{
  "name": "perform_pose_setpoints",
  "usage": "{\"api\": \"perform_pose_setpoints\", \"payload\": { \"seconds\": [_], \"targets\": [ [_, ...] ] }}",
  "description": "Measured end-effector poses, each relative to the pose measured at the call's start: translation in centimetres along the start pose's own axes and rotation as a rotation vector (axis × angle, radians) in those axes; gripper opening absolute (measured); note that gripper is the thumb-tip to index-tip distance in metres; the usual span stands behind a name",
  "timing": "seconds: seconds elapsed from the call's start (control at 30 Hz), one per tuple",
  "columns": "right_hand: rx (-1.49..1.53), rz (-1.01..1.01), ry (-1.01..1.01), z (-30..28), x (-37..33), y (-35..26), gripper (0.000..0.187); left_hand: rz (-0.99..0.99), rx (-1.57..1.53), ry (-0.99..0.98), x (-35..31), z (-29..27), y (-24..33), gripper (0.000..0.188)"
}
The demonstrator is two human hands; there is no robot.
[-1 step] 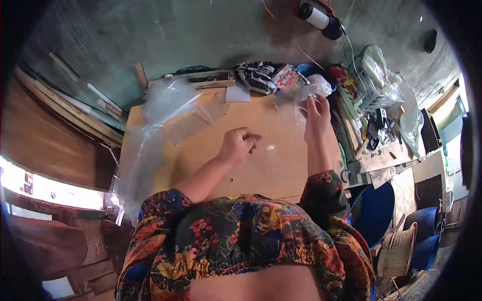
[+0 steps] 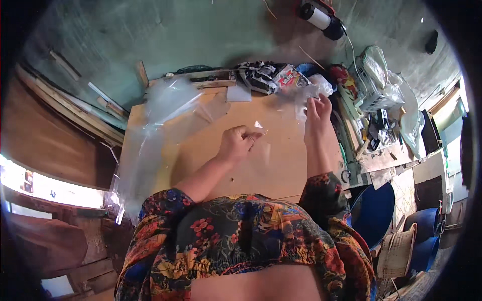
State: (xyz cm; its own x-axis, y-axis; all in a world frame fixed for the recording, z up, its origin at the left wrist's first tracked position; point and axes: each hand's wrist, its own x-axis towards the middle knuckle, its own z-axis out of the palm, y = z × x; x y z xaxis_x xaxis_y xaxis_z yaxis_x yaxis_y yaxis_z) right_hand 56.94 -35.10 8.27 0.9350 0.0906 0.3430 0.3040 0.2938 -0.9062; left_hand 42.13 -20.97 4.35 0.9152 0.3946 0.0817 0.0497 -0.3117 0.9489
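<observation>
My left hand [image 2: 235,144] is over the middle of the tan board [image 2: 281,175], thumb and fingers pinched together. A thin, clear plastic piece [image 2: 257,125] glints at its fingertips; its outline is hard to make out. Farther right, my right hand [image 2: 318,116] reaches toward the back edge with bent fingers. Clear plastic film [image 2: 301,111] shows at those fingertips, beside a crumpled white plastic bag [image 2: 321,84]. Whether the fingers grip the film is too blurred to tell. A large clear plastic sheet [image 2: 173,98] lies over the board's left side.
A black-and-white plastic bag [image 2: 256,75] and a printed box [image 2: 288,78] line the back edge. On the right stand a grey plastic basket [image 2: 376,100] and small tools. Blue containers [image 2: 372,213] stand at the lower right, a lamp [image 2: 319,19] at the upper right.
A bright glint now shows on the clear plastic at my left fingertips. My right hand's fingers have shifted slightly; my left hand stays nearly in place.
</observation>
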Motion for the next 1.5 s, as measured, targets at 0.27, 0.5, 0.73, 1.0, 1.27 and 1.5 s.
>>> {"api": "perform_pose_setpoints", "payload": {
  "seconds": [0.27,0.5,0.73,1.0,1.27,1.5],
  "targets": [
    [-0.512,-0.013,-0.404,1.4,-7.8,2.4,0.042,0.012,-0.204,0.281,-0.3,1.5,-1.7,0.028],
    [-0.608,0.053,-0.519,3.4,-8.2,0.9,0.026,0.36,0.139,0.402,-0.6,2.3,-2.1,0.031],
    [-0.117,0.271,-0.386,1.0,-7.5,5.5,0.012,0.086,-0.074,0.196,-1.8,0.9,-2.2,0.022],
    [-0.242,0.348,-0.271,-2.8,-6.2,6.3,0.008,-0.143,-0.498,0.417,-2.2,-0.9,-4.3,0.018],
    [0.231,0.671,-0.067,-2.3,-6.7,4.3,0.01,-0.05,0.219,0.077,-3.1,0.3,-3.8,0.025],
    [0.309,0.392,-0.071,-2.2,-6.6,4.4,0.008,0.039,0.199,0.322,-3.7,2.3,-6.2,0.017]
  ]
}}
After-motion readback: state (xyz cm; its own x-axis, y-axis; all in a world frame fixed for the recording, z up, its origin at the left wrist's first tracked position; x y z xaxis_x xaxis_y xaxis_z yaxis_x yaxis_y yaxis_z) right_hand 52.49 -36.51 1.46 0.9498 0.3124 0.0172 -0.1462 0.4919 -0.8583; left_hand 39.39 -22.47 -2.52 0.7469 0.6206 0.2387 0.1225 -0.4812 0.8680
